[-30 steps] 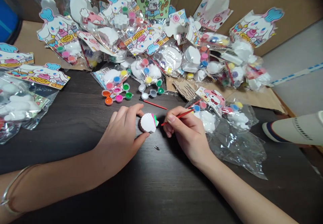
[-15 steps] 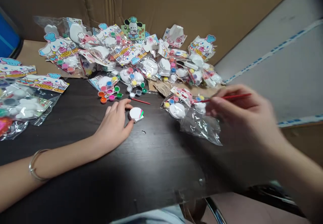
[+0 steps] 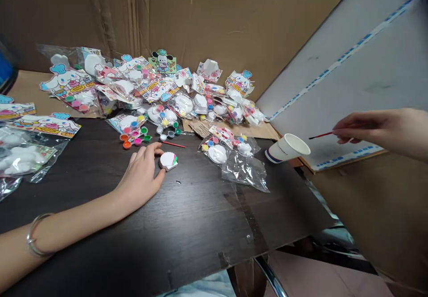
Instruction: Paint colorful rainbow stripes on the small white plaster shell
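My left hand (image 3: 143,175) rests on the dark table with thumb and fingers around the edge of a small white shell-shaped figure (image 3: 167,160), which bears pink and green strokes on its right side. Out to the right, my right hand (image 3: 371,127) pinches a red paintbrush (image 3: 323,134), its dark tip pointing left in the air. That tip is above and to the right of a white paper cup (image 3: 288,147), apart from it. Beyond the shell figure, several open paint pots (image 3: 137,134) stand near a second red brush (image 3: 173,144) lying on the table.
Bagged figure kits (image 3: 157,92) are heaped along the back on cardboard. More bags (image 3: 26,154) lie at the left. A clear plastic bag (image 3: 245,172) is left of the cup. A white panel (image 3: 334,78) rises at the right, beyond the table (image 3: 187,225).
My right hand has moved right with the paintbrush, away from the plastic bags. The view has shifted right and the paper cup now shows. My left hand stays at the shell figure.
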